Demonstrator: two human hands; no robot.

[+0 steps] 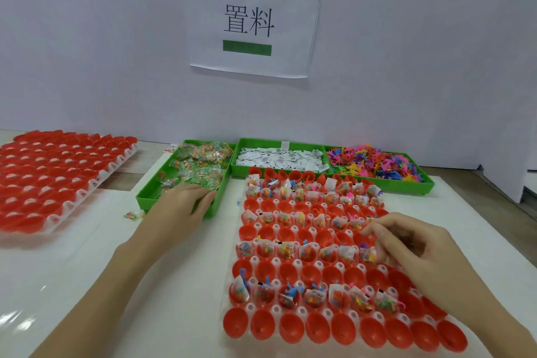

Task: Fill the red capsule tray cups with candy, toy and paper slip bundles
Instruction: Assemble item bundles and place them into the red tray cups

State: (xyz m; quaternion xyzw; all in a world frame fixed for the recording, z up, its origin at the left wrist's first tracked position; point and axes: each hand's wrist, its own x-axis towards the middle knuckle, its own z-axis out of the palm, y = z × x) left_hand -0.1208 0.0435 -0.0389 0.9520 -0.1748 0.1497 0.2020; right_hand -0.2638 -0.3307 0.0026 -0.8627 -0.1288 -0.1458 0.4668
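Observation:
The red capsule tray point(305, 325) lies in front of me at centre right. Alternate rows of its cups hold bundles of candy, toy and paper slip point(286, 250); the rows between are bare red cups. My right hand point(406, 247) hovers over the tray's right side, fingers curled down at a filled cup in the third filled row; whether it holds a bundle I cannot tell. My left hand point(186, 203) reaches into the green bin of candy packets point(200, 166), fingers spread flat on its near part. Behind the tray are a bin of paper slips point(279, 158) and a bin of coloured toys point(374, 163).
A second tray of empty red cups point(58, 171) lies at the far left. A loose candy packet point(132, 216) sits on the white table sheet near the candy bin. A white wall with a paper sign point(250, 20) stands right behind the bins.

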